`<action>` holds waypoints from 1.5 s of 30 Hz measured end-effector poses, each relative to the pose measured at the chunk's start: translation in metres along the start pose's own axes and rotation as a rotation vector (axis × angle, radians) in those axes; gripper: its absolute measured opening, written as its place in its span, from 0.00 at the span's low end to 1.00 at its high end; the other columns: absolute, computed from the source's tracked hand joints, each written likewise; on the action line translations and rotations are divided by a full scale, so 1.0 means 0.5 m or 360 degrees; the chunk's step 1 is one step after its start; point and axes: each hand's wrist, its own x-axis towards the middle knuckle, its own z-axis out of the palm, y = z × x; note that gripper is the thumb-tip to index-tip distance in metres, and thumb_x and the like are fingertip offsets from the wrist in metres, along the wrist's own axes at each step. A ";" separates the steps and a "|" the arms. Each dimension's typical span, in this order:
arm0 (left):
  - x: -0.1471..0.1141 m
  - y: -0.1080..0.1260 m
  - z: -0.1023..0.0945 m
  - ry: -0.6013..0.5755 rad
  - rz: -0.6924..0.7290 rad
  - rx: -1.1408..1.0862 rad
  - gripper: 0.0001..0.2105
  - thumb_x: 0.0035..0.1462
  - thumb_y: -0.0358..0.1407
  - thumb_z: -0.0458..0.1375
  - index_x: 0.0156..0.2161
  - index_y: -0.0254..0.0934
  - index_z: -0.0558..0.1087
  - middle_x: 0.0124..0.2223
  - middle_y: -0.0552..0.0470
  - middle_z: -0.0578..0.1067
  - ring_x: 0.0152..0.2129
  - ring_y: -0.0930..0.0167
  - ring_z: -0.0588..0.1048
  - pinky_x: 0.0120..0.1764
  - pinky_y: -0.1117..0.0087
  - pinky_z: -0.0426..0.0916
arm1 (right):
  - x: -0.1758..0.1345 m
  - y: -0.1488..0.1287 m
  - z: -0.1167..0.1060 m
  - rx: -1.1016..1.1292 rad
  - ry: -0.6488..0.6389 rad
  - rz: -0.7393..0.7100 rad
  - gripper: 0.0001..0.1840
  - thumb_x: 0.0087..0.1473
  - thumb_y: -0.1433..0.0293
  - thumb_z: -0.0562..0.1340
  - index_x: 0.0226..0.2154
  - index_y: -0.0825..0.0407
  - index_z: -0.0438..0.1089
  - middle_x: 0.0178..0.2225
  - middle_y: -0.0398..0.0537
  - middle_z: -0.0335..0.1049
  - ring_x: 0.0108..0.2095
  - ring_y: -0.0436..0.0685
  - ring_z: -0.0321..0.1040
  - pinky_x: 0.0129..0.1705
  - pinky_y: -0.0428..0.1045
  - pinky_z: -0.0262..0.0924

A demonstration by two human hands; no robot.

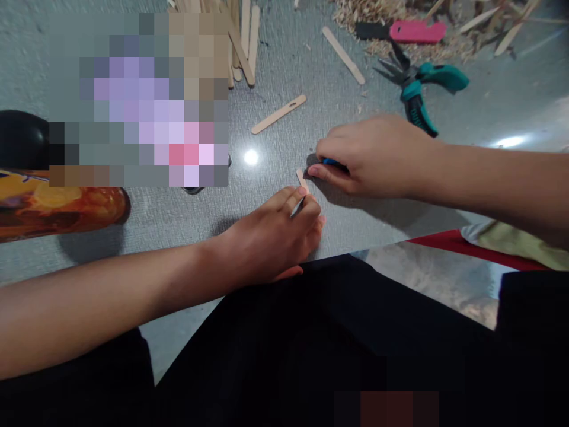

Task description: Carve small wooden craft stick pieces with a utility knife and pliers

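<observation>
My left hand [284, 228] is closed near the table's front edge, pinching a wooden craft stick [301, 179] whose far end sticks out past the fingers. Just to the right, my right hand [377, 155] is curled around a blue object [331, 161], mostly hidden by the fingers, so its kind does not show. Its thumb and forefinger come close to the stick's tip; I cannot tell if they touch. Beyond both hands lies a loose craft stick with a small dark hole [279, 114], and another plain craft stick [344, 56] rests farther back.
Teal-handled pliers [411, 80] lie open behind my right hand. Past them are a pink and black tool [418, 31] and wood shavings [377, 10]. Several craft sticks [253, 44] are piled at the back. An orange patterned object [89, 204] lies at left, beside a blurred patch.
</observation>
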 end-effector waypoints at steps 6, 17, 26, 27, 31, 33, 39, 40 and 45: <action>0.004 -0.007 -0.010 -0.0028 0.0062 0.0088 0.48 0.67 0.66 0.73 0.76 0.28 0.78 0.69 0.24 0.81 0.68 0.40 0.82 0.73 0.47 0.76 | 0.009 0.013 0.004 -0.0217 0.0046 -0.0094 0.22 0.86 0.51 0.56 0.52 0.50 0.75 0.52 0.60 0.86 0.44 0.68 0.81 0.36 0.59 0.42; 0.009 -0.010 -0.018 -0.0099 0.0045 0.0011 0.43 0.67 0.63 0.75 0.74 0.33 0.80 0.70 0.29 0.82 0.68 0.44 0.81 0.73 0.47 0.74 | 0.019 0.027 0.006 0.0637 0.0028 0.0093 0.23 0.72 0.61 0.74 0.29 0.46 0.66 0.42 0.51 0.88 0.61 0.65 0.82 0.39 0.48 0.66; 0.007 -0.010 -0.017 -0.0073 0.0077 0.0165 0.46 0.69 0.67 0.72 0.76 0.32 0.78 0.69 0.28 0.83 0.67 0.44 0.83 0.70 0.51 0.76 | 0.018 0.027 0.001 0.0128 0.0053 -0.0056 0.21 0.79 0.52 0.62 0.41 0.49 0.78 0.49 0.56 0.88 0.50 0.68 0.83 0.39 0.55 0.61; 0.006 -0.009 -0.016 -0.0062 0.0074 0.0157 0.46 0.69 0.67 0.72 0.76 0.31 0.78 0.69 0.27 0.82 0.68 0.44 0.83 0.70 0.51 0.75 | 0.017 0.025 -0.002 0.0081 0.0057 -0.0068 0.21 0.79 0.52 0.61 0.41 0.49 0.78 0.48 0.57 0.87 0.47 0.69 0.82 0.38 0.56 0.58; -0.007 0.001 -0.006 0.0039 0.0054 0.0121 0.45 0.70 0.61 0.73 0.76 0.25 0.77 0.72 0.22 0.81 0.71 0.41 0.81 0.73 0.47 0.75 | 0.018 0.014 -0.015 0.0088 -0.0028 -0.0034 0.21 0.80 0.52 0.59 0.42 0.48 0.78 0.41 0.58 0.85 0.41 0.68 0.78 0.38 0.57 0.52; -0.016 0.008 0.001 0.0130 0.0025 0.0117 0.40 0.74 0.54 0.71 0.76 0.23 0.76 0.77 0.19 0.76 0.74 0.40 0.79 0.74 0.46 0.74 | 0.018 0.011 -0.020 0.0088 -0.0081 0.0001 0.22 0.80 0.50 0.57 0.47 0.47 0.80 0.40 0.58 0.84 0.41 0.70 0.78 0.38 0.57 0.52; -0.026 0.011 0.014 0.0172 0.0078 0.0138 0.35 0.80 0.48 0.64 0.75 0.16 0.74 0.76 0.10 0.74 0.75 0.36 0.78 0.76 0.43 0.73 | 0.014 0.002 -0.026 -0.0064 -0.0187 0.0211 0.39 0.82 0.43 0.47 0.68 0.55 0.74 0.42 0.65 0.85 0.39 0.74 0.78 0.37 0.58 0.49; -0.026 0.009 0.015 0.0187 0.0094 0.0133 0.35 0.80 0.49 0.63 0.74 0.16 0.74 0.76 0.10 0.74 0.75 0.36 0.78 0.75 0.43 0.74 | 0.012 -0.001 -0.027 -0.0100 -0.0227 0.0208 0.40 0.83 0.42 0.47 0.68 0.55 0.73 0.41 0.64 0.84 0.38 0.74 0.77 0.37 0.58 0.48; -0.025 0.003 0.018 0.0211 0.0095 0.0116 0.37 0.79 0.53 0.64 0.74 0.17 0.75 0.75 0.11 0.75 0.74 0.38 0.80 0.75 0.43 0.74 | 0.003 -0.007 -0.036 -0.0186 -0.0390 0.0069 0.34 0.84 0.50 0.44 0.61 0.53 0.77 0.37 0.61 0.81 0.34 0.72 0.75 0.35 0.58 0.47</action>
